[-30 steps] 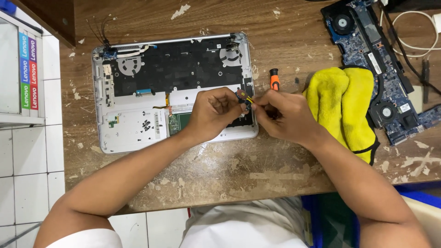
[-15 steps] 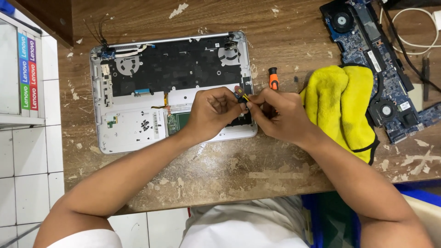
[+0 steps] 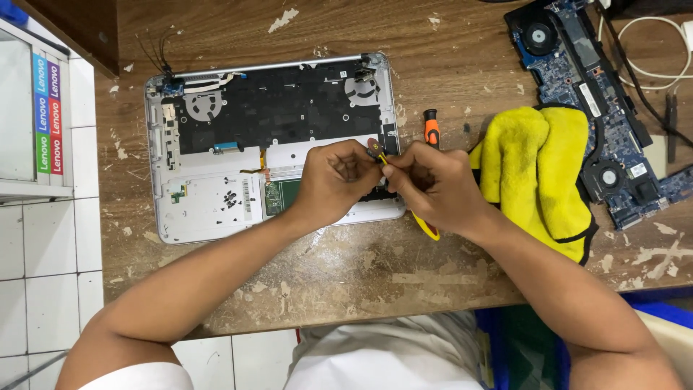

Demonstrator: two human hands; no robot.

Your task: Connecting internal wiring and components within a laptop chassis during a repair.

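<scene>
Near edge of the worn wooden worktop (image 3: 375,282) is lying bare under both forearms, scuffed and paint-flecked, giving free room in front of the hands. Left hand (image 3: 336,180) and right hand (image 3: 433,189) are meeting over the near right corner of the opened laptop base (image 3: 209,209), fingers of both curled together and pinching a small dark part (image 3: 375,151) between the fingertips; what the part is cannot be told. Right hand is also gripping a yellow-handled tool (image 3: 427,227), its handle end sticking out below the palm toward the near edge. Laptop base is sitting left of centre, silver shell, black inner panel, two fan cutouts along its far side, green board piece near the left hand. Just beside the right hand, a yellow cloth (image 3: 538,173) is crowding the right side, touching the wrist area. An orange-handled screwdriver (image 3: 431,130) is lying just behind the right hand. Far right corner is taken up by a blue circuit board (image 3: 577,65) with fans and a white cable (image 3: 650,50).
</scene>
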